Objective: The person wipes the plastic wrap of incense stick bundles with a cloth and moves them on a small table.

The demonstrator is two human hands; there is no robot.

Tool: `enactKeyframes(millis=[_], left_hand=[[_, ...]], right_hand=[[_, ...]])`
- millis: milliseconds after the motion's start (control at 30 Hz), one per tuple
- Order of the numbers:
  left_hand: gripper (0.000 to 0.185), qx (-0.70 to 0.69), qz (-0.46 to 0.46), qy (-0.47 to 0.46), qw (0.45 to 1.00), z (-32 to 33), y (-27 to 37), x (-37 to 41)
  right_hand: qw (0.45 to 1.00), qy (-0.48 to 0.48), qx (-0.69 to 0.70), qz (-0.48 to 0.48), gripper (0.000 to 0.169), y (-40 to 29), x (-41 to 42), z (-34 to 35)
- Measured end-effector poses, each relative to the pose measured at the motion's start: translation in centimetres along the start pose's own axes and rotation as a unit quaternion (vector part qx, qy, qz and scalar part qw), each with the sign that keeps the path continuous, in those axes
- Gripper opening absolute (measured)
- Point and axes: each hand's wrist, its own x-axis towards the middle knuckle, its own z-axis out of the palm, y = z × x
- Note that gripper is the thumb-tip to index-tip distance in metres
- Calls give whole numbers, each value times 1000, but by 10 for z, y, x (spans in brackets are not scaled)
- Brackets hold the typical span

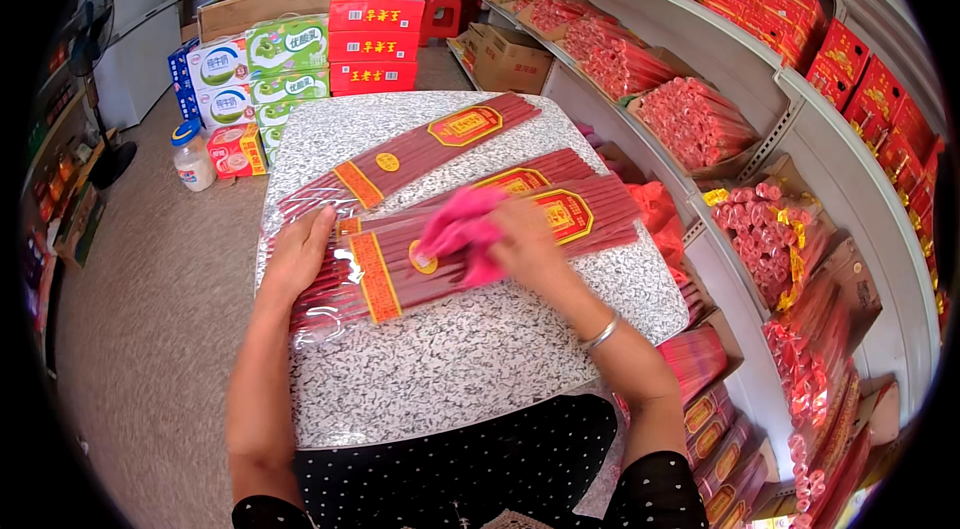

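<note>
My right hand (529,240) grips a pink cloth (469,232) and presses it on the nearest clear-wrapped pack of red incense sticks (465,274), over its round yellow label. My left hand (304,247) rests on the left end of the packs, thumb on the plastic; its fingers are partly hidden, so whether it grips is unclear. A second pack (574,163) lies partly under the nearest one. Farther back, a third pack (416,150) lies slanted on the speckled table (480,386), its left end close to my left hand.
Metal shelves (814,105) with bundled red sticks and red boxes run along the right. Behind the table stand stacked red cartons (373,45) and milk cartons (289,52). A lidded plastic jar (193,161) and a standing fan (94,78) are on the floor at left.
</note>
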Motion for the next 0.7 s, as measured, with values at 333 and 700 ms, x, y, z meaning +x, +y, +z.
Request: enactKeyframes(millis=[333, 700], left_hand=[[39, 162, 103, 25, 981, 15, 17, -6], [88, 299, 194, -120, 927, 28, 92, -57]], right_hand=[[872, 93, -222, 427, 37, 170, -82, -42], [883, 121, -216, 400, 33, 168, -93, -42]])
